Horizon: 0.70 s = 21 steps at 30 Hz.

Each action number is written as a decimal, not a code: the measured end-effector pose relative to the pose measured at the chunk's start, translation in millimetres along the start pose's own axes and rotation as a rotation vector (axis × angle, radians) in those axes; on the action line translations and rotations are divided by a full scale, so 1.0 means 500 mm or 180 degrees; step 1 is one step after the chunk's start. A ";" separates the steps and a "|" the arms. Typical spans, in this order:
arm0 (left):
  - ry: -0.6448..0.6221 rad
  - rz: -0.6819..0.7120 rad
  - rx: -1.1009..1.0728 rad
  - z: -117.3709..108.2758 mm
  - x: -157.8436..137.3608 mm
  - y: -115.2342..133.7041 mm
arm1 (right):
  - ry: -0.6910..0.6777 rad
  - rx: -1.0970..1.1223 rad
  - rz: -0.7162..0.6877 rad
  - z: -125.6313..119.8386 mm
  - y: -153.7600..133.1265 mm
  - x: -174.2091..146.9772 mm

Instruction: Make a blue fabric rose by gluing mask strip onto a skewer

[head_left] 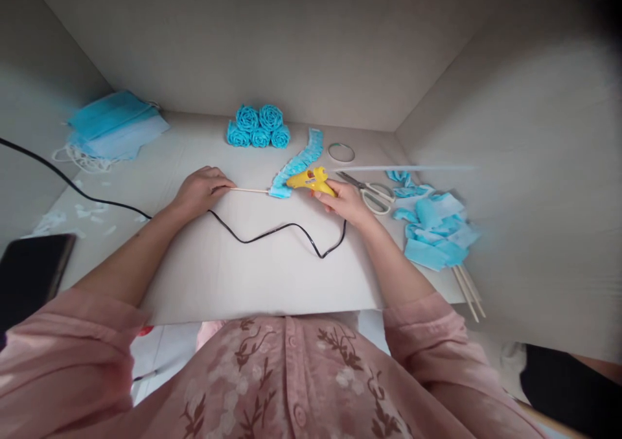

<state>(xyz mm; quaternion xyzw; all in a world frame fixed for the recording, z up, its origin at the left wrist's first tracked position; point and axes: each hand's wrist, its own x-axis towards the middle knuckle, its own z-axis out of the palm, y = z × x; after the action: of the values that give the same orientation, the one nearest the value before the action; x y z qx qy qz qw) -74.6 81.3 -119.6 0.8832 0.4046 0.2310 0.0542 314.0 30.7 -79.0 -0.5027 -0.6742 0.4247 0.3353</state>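
"What's the left hand doing?"

"The left hand [203, 190] is left of the yellow glue gun [310, 180], thumb and fingers pinching one end of a thin stick [249, 190]."

"And the right?"

"The right hand [343, 202] is wrapped around the gun's handle. Whether a finger squeezes the trigger, I can't tell."

"Where's the blue strip?"

"The ruffled blue strip [302, 158] has its near end at the gun's nozzle, by the stick's other end, and stretches away beyond the gun."

"Anything else?"

"Five blue rosettes [260, 136] beyond the gun, to its left; scissors [378, 197] just right of it; crumpled blue pieces [435, 228] farther right; masks [114, 125] far to its left."
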 end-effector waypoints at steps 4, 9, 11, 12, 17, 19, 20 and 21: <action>-0.0035 -0.0052 -0.0011 0.000 0.000 0.000 | 0.0106 0.0098 -0.0007 -0.016 -0.004 -0.003; -0.0100 -0.0087 -0.0005 -0.001 0.001 -0.001 | 0.0162 0.0247 0.0044 -0.015 -0.010 -0.005; -0.0102 -0.0089 0.0000 -0.002 0.001 0.000 | 0.0107 0.0037 0.0004 -0.011 -0.005 -0.003; -0.0092 -0.0091 -0.0003 -0.002 0.001 0.000 | 0.0071 -0.0077 -0.0016 -0.011 -0.002 -0.001; -0.0068 -0.0094 -0.0040 -0.004 0.001 0.003 | 0.0098 -0.0056 0.0015 -0.025 -0.004 -0.002; -0.0073 -0.0096 -0.0053 -0.005 0.000 0.003 | 0.0101 0.0123 0.0046 -0.026 -0.010 -0.005; -0.0064 -0.0101 -0.0060 -0.005 0.000 0.004 | 0.0074 0.0168 0.0049 -0.024 -0.012 -0.006; -0.0050 -0.0106 -0.0064 -0.005 0.000 0.004 | 0.0047 0.0175 0.0041 -0.020 -0.014 -0.006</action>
<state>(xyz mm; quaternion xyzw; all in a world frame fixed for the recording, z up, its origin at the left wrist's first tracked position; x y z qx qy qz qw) -74.1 79.7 -116.8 0.8775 0.4164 0.2272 0.0700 320.9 29.3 -68.7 -0.5008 -0.6565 0.4415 0.3512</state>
